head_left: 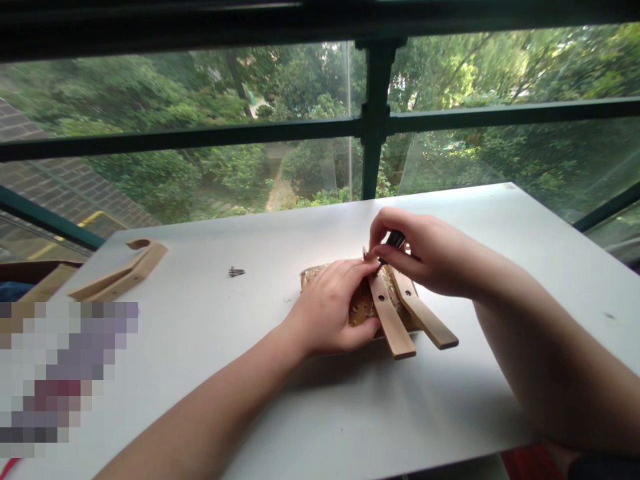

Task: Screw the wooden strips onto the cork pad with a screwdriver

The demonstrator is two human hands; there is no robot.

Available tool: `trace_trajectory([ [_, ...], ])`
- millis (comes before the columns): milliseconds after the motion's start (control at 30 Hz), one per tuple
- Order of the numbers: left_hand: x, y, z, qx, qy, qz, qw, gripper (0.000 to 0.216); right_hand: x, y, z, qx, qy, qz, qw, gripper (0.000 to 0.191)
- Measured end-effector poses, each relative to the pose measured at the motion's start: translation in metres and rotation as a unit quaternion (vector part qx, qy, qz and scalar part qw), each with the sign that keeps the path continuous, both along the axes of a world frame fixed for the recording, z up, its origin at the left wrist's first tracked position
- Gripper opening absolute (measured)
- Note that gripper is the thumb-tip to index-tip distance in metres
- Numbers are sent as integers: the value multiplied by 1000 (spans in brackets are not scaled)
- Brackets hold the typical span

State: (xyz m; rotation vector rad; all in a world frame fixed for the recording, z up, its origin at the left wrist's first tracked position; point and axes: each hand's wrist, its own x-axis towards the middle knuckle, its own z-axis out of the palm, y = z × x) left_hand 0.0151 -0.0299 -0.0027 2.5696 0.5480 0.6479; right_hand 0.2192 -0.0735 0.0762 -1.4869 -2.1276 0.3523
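Our left hand (331, 301) clasps the brown block (361, 311), likely steadying a wooden piece (393, 327) atop it; above the block, our right hand (425, 255) grips a black screwdriver (396, 239).

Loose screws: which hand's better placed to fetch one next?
Probably the left hand: it's nearer the loose screws, though resting on the brown block; the right hand grips a dark tool.

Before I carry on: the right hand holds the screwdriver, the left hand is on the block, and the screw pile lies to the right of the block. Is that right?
Not quite: the head view shows the screw pile lying to the left of the block. The rest stands: the right hand holds the screwdriver, and the left hand is on the block.
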Motion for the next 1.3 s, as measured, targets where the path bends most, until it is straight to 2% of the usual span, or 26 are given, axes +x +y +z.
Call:
trace_trajectory([
  [100, 1, -1, 2, -5, 2, 3, 1000, 56, -2, -6, 3, -33, 2, 74, 997, 5],
  [233, 1, -1, 4, -2, 3, 0, 1000, 49, -1, -13, 9, -70, -5, 103, 992, 12],
  [333, 1, 0, 1, 1, 2, -3, 1000, 55, 0, -15, 11, -83, -10, 83, 993, 16],
  [433, -1, 1, -2, 6, 0, -5, 1000, 62, 2, -13, 10, -60, -20, 53, 997, 15],
  [633, -1, 1, -3, 5, 6, 4, 1000, 63, 5, -7, 10, -3, -68, 32, 997, 9],
  [800, 0, -1, -2, -1, 6, 4, 1000, 60, 1, -5, 6, 45, -77, 2, 996, 27],
  [1000, 0, -1, 2, -14, -6, 10, 1000, 64, -3, 0, -1, 45, -53, -22, 997, 13],
  [1133, -1, -1, 4, -25, 3, 15, 1000, 64, -5, 1, -3, 29, 3, 3, 1000, 7],
  [1300, -1, -1, 1, -16, -23, 20, 999, 54, -6, -4, 0, -11, -2, 56, 998, 9],
])
